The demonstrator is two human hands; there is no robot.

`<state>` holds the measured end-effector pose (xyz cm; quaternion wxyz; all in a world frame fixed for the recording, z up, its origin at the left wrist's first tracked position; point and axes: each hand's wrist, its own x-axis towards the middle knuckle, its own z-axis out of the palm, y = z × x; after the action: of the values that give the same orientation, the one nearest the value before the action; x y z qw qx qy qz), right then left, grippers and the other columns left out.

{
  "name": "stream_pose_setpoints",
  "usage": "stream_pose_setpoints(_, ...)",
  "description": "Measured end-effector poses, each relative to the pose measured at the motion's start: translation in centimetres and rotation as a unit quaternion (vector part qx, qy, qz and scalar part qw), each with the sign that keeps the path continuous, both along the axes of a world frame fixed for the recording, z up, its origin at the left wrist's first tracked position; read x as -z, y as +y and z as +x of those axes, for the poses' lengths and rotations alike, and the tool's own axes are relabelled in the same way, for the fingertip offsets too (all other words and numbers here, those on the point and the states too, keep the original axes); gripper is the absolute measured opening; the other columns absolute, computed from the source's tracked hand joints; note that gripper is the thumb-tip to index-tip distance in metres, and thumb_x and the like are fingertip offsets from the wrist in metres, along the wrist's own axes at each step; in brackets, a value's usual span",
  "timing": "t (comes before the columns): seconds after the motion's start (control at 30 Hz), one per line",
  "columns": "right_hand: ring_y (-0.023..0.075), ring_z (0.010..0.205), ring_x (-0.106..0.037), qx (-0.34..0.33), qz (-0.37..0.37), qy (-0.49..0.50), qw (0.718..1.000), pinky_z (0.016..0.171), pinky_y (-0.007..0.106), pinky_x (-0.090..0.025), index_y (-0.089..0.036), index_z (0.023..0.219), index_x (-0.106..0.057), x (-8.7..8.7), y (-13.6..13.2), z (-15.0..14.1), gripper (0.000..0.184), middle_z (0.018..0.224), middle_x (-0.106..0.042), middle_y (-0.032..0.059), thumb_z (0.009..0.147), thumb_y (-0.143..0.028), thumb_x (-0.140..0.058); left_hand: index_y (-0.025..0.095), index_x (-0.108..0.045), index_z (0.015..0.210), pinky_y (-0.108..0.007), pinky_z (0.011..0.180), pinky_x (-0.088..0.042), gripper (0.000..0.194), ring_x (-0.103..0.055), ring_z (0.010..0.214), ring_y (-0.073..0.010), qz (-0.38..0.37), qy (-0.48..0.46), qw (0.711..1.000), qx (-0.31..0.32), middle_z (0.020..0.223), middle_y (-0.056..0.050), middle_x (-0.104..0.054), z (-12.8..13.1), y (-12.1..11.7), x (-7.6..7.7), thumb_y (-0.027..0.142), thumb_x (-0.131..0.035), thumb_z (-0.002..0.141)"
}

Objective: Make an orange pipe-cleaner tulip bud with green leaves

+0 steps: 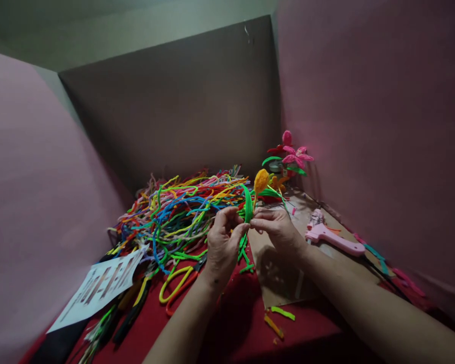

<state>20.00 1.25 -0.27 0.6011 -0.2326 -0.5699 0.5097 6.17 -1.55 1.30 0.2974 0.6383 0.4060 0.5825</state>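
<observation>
My left hand [223,241] and my right hand [277,227] meet over the red table, both pinched on a green pipe-cleaner stem [247,206]. The stem carries a green leaf loop and a fuzzy orange flower head [261,180] that stands above my fingers. The stem's lower end hangs down between my hands towards the table. A big tangled pile of coloured pipe cleaners [174,212] lies just behind and left of my left hand.
A pink glue gun [333,238] lies on brown cardboard [276,273] to the right. Finished pink and red pipe-cleaner flowers [293,154] stand in the back corner. A white printed sheet [98,288] and scissors with yellow and orange handles [176,285] lie at left. Pink walls close in both sides.
</observation>
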Motion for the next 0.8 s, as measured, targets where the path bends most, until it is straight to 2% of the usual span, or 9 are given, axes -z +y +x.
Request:
stream_pose_setpoints(0.17,0.0112,0.060,-0.040,-0.017,-0.020,0.007,1.000,0.061,0.028,-0.030,-0.017,0.048,-0.057,-0.2,-0.5,-0.3,0.021,0.058,-0.045,-0.0032,0.065,-0.023,-0.069,0.018,-0.050,0.094,-0.021,0.069,-0.046,0.034,-0.055,0.074,-0.0097,-0.069,-0.088,0.993,0.028,0.079,0.002,-0.054,0.1,-0.1,-0.6,0.019,-0.068,0.066)
stream_pose_setpoints(0.3,0.0109,0.059,-0.037,-0.032,-0.046,0.017,0.998,0.061,0.027,-0.031,-0.018,0.049,-0.056,-0.7,-1.0,-0.4,0.022,0.055,-0.043,-0.0040,0.062,-0.025,-0.072,0.018,-0.052,0.092,-0.020,0.069,-0.045,0.037,-0.056,0.073,-0.0087,-0.082,-0.108,0.991,0.024,0.077,0.003,-0.056,0.0,-0.2,-0.9,0.017,-0.072,0.062)
stream_pose_setpoints(0.43,0.0115,0.063,-0.040,-0.038,-0.036,0.027,0.998,0.064,0.026,-0.034,-0.018,0.051,-0.057,-0.7,-1.2,-0.4,0.020,0.059,-0.044,-0.0030,0.062,-0.024,-0.073,0.017,-0.054,0.089,-0.018,0.064,-0.044,0.038,-0.055,0.067,-0.0072,-0.121,-0.136,0.982,0.044,0.074,0.004,-0.057,-0.4,0.1,-0.7,0.018,-0.075,0.057)
stream_pose_setpoints(0.53,0.0124,0.066,-0.042,-0.038,-0.024,0.024,0.999,0.066,0.026,-0.035,-0.018,0.055,-0.059,-0.4,-1.1,-0.5,0.018,0.062,-0.046,-0.0023,0.063,-0.026,-0.072,0.015,-0.057,0.079,-0.017,0.052,-0.040,0.027,-0.050,0.056,-0.0057,-0.158,-0.115,0.979,0.060,0.068,0.004,-0.056,-0.6,0.0,-0.5,0.024,-0.074,0.060)
stream_pose_setpoints(0.63,0.0123,0.066,-0.043,-0.034,-0.019,0.017,0.999,0.066,0.026,-0.034,-0.018,0.056,-0.060,-0.2,-1.1,-0.5,0.015,0.063,-0.047,-0.0023,0.064,-0.026,-0.070,0.014,-0.059,0.073,-0.017,0.045,-0.036,0.022,-0.045,0.050,-0.0054,-0.170,-0.077,0.982,0.038,0.061,0.004,-0.054,-0.5,-0.5,-0.7,0.028,-0.072,0.062)
stream_pose_setpoints(0.8,0.0110,0.063,-0.043,-0.027,-0.037,0.044,0.998,0.062,0.026,-0.033,-0.019,0.058,-0.065,-0.3,-1.1,-0.7,0.006,0.063,-0.050,-0.0029,0.063,-0.020,-0.069,0.016,-0.064,0.082,-0.022,0.064,-0.046,0.018,-0.057,0.071,-0.0124,-0.140,-0.054,0.988,0.046,0.076,-0.001,-0.064,0.0,-1.6,-0.9,0.023,-0.068,0.066)
